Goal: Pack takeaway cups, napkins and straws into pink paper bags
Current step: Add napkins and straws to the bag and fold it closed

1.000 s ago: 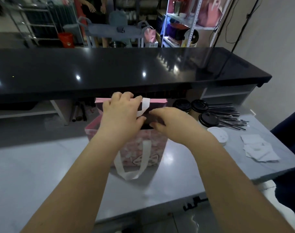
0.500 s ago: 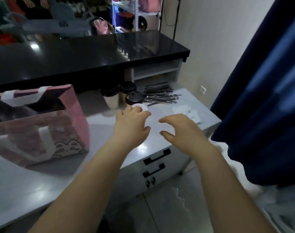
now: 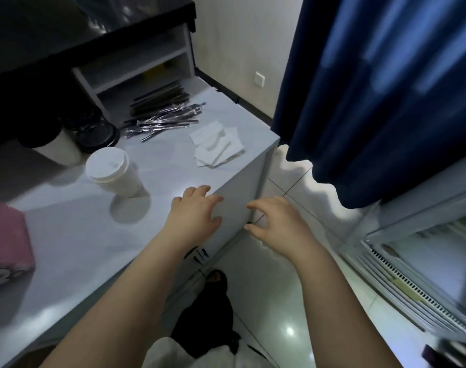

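Step (judged): reach toward supplies for bag.
Left hand (image 3: 194,216): empty, fingers loosely spread, above counter's near edge, centre frame.
Right hand (image 3: 277,221): empty, fingers half-curled, past counter corner, above floor.
Pink bag (image 3: 6,240): left edge, cropped, interior unseen.
White-lidded cup (image 3: 112,172): upright, left of centre, nearest hands.
Black-lidded cups (image 3: 93,134), straws (image 3: 162,119), napkins (image 3: 217,144): upper centre.
Next move: extend, grasp cup round wall, keep level.
Surface: grey counter (image 3: 80,235), glossy.
Room: blue curtain (image 3: 386,102) right, tiled floor (image 3: 293,301) below.
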`<move>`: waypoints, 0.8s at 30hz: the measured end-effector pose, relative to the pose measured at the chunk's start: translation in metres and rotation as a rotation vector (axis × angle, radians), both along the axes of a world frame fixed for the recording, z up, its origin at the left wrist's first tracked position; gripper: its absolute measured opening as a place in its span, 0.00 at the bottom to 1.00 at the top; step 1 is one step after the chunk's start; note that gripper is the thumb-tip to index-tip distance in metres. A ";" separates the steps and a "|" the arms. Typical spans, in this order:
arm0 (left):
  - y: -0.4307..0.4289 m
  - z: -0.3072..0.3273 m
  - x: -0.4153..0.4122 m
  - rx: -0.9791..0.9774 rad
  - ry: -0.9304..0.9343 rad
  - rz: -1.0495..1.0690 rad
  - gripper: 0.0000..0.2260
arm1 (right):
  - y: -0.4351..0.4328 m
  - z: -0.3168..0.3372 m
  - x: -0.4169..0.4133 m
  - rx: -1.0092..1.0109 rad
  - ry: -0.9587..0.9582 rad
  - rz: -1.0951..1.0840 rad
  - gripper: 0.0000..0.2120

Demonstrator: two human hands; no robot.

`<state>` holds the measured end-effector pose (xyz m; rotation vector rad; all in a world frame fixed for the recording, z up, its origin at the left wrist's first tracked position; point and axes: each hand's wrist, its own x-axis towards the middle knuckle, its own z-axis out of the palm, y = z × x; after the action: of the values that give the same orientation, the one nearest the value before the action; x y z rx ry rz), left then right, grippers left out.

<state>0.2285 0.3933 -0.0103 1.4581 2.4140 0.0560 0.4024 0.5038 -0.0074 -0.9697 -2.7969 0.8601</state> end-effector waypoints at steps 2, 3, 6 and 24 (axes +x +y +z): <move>0.016 -0.007 -0.018 0.014 -0.013 0.013 0.23 | 0.016 -0.004 -0.010 -0.006 -0.002 -0.015 0.20; 0.025 -0.010 -0.029 0.030 -0.021 0.023 0.22 | 0.025 -0.006 -0.018 -0.009 -0.003 -0.017 0.20; 0.052 -0.018 -0.065 0.086 -0.077 0.038 0.21 | 0.052 -0.007 -0.051 -0.030 -0.039 -0.001 0.20; 0.108 -0.044 -0.165 0.140 -0.071 0.284 0.17 | 0.146 -0.004 -0.239 0.044 -0.147 0.264 0.18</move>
<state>0.0640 0.5011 -0.0546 1.1341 2.5835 0.3415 0.1635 0.6502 -0.0119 -0.6931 -3.1057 0.7763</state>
